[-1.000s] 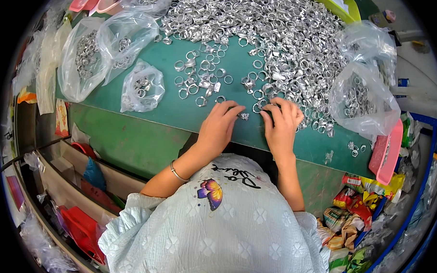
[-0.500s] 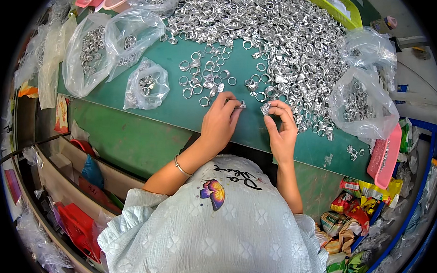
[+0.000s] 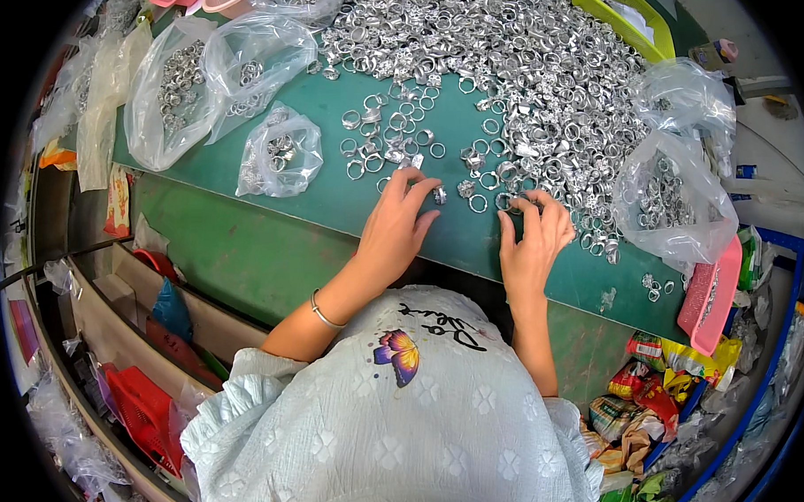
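Observation:
My left hand (image 3: 399,217) is over the green table near its front edge, thumb and forefinger apart. A silver ring (image 3: 440,195) with a broad patterned top lies by its forefinger tip. My right hand (image 3: 536,236) reaches to the near side of the large ring heap, fingers curved and thumb apart. Its fingertips are at a plain-looking silver ring (image 3: 505,200); whether they touch it is hard to tell. Between the hands lies another ornate ring (image 3: 466,188). A loose group of rings (image 3: 396,127) is spread beyond my left hand.
A big heap of silver rings (image 3: 547,95) covers the far and right table. Clear plastic bags with rings stand left (image 3: 279,153) and right (image 3: 670,197). A pink basket (image 3: 712,298) hangs at the right edge; a yellow-green tray (image 3: 628,17) is behind. An open drawer (image 3: 170,325) is lower left.
My left fingers have parted from the patterned ring. My right hand has let go of the ornate ring and moved right to the heap's edge. The view has shifted slightly.

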Motion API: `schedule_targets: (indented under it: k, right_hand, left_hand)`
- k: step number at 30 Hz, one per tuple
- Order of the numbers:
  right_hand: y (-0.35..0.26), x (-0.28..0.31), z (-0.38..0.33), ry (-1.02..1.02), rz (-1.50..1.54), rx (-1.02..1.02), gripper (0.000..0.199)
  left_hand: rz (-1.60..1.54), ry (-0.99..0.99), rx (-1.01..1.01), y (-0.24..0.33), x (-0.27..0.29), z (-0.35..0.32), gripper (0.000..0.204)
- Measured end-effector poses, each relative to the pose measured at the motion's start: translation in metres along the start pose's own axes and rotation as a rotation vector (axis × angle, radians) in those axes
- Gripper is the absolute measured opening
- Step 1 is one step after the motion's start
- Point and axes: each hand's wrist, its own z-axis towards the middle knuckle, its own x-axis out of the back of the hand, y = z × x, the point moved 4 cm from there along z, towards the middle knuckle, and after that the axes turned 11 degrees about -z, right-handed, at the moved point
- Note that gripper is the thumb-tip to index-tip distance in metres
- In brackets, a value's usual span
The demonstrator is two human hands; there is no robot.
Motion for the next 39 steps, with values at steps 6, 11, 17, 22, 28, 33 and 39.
schedule_targets:
  k: [6, 11, 17, 22, 28, 33, 39]
  right_hand:
    - [-0.021, -0.014, -0.002, -0.082, 0.023, 0.146, 0.022]
    - [-0.021, -0.008, 0.005, -0.091, 0.135, 0.14, 0.015]
    - [-0.037, -0.033, 0.025, -0.109, 0.095, 0.193, 0.014]
    - [-0.028, -0.018, 0.019, -0.125, 0.8, -0.058, 0.011]
    - [-0.035, -0.02, 0.005, -0.338, 1.388, -0.375, 0.01]
    - [-0.035, -0.016, 0.004, -0.279, 1.335, -0.346, 0.009]
    - [-0.042, -0.015, -0.002, -0.315, 1.4, -0.404, 0.01]
  left_hand:
    - [0.196, -0.003, -0.123, 0.001, -0.009, 0.009, 0.036]
    - [0.091, 0.062, -0.214, -0.012, -0.011, 0.015, 0.032]
    - [-0.204, 0.061, 0.096, -0.004, 0.004, 0.012, 0.027]
    - [-0.771, 0.029, 0.334, -0.02, 0.004, 0.001, 0.023]
    - [-1.163, 0.0, 0.459, -0.018, -0.002, -0.004, 0.021]
    - [-1.266, 0.018, 0.452, -0.014, -0.008, -0.009, 0.018]
    - [-1.211, 0.13, 0.35, -0.006, -0.008, -0.015, 0.01]
